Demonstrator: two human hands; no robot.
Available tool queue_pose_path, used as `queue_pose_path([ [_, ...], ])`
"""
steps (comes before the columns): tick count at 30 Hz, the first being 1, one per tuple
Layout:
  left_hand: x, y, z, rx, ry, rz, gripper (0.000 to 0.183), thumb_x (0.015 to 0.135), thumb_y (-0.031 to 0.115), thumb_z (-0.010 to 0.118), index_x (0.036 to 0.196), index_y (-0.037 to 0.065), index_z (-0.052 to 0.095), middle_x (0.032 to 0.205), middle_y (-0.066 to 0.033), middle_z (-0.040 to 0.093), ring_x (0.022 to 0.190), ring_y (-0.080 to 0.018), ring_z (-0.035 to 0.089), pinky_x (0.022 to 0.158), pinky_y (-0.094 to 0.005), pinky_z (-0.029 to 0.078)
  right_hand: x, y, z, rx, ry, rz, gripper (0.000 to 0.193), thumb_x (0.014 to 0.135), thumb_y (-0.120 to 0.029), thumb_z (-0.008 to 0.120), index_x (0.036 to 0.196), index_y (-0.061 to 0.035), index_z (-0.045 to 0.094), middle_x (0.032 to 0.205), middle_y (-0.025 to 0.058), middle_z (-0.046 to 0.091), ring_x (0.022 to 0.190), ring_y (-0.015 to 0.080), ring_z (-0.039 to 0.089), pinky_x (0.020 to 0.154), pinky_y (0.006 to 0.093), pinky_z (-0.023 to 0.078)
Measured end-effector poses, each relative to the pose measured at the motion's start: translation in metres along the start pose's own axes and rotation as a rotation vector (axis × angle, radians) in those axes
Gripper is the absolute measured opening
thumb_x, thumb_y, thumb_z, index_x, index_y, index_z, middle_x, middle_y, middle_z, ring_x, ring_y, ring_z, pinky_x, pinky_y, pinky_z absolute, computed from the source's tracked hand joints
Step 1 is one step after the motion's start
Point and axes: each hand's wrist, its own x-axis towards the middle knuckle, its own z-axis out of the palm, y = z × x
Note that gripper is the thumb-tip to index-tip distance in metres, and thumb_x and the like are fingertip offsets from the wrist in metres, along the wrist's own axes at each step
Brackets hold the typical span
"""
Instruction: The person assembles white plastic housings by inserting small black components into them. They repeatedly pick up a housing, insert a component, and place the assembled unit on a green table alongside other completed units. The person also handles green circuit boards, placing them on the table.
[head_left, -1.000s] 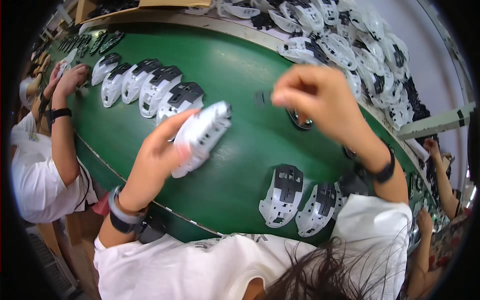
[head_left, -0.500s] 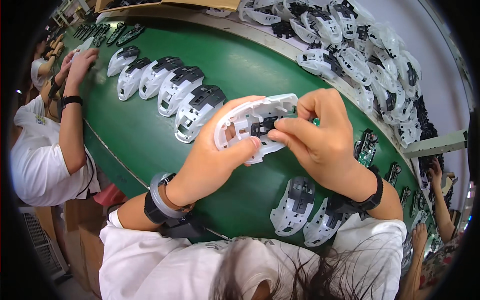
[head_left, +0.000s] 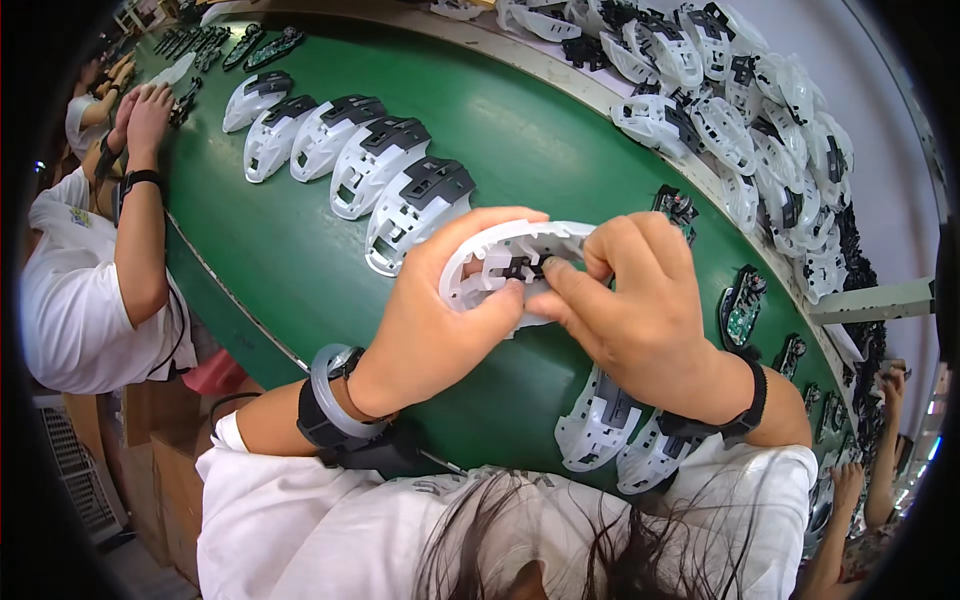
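Tilted in front of me is a white plastic mouse shell (head_left: 466,264), its hollow inside facing up toward me. My left hand (head_left: 425,310) is closed around its left end, the thumb over the near rim. Inside the shell sits a small black plastic part (head_left: 522,268). My right hand (head_left: 640,300) is closed on the shell's right end, with one fingertip pressed inside against the black part. Those fingers hide the right side of the shell. Two more white-and-dark-grey shells (head_left: 600,425) lie below my right hand, close to my body.
A row of several white-and-grey shells (head_left: 420,212) runs across the green table (head_left: 490,130) at left. Circuit-board assemblies on black bases (head_left: 742,308) line the right side. Shells are heaped in a pile (head_left: 720,130) at far right. Co-workers' arms (head_left: 140,235) show on both sides.
The shell has tipped, showing less of its inside. My right fingers have shifted from pinching the black part to pressing on it and wrapping the rim. The co-worker's hands at left have come together.
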Motion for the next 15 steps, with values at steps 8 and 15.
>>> queue_pose_path([
  [8, 0.001, 0.014, -0.006, -0.036, 0.02, -0.134, 0.038, 0.077, 0.0, 0.055, 0.116, 0.0, 0.054, 0.103, -0.0051, 0.06, 0.091, -0.0092, 0.056, 0.078, -0.0245, 0.048, -0.008, 0.004, -0.019, 0.369, 0.108, 0.146, 0.055, 0.063, -0.007, 0.078, 0.114, -0.0031, 0.058, 0.1, 0.0102, 0.053, 0.091, 0.0278, 0.051, 0.077, 0.0377, 0.043],
  [15, 0.003, 0.014, -0.008, 0.038, -0.058, -0.022, 0.039, 0.078, 0.001, 0.055, 0.117, 0.0, 0.053, 0.103, -0.0042, 0.06, 0.091, -0.0089, 0.056, 0.08, -0.0243, 0.046, 0.009, 0.004, -0.009, 0.691, -0.031, 0.396, 0.039, 0.074, -0.002, 0.071, 0.11, -0.0015, 0.054, 0.096, 0.0069, 0.059, 0.082, 0.0124, 0.057, 0.071, 0.0241, 0.044],
])
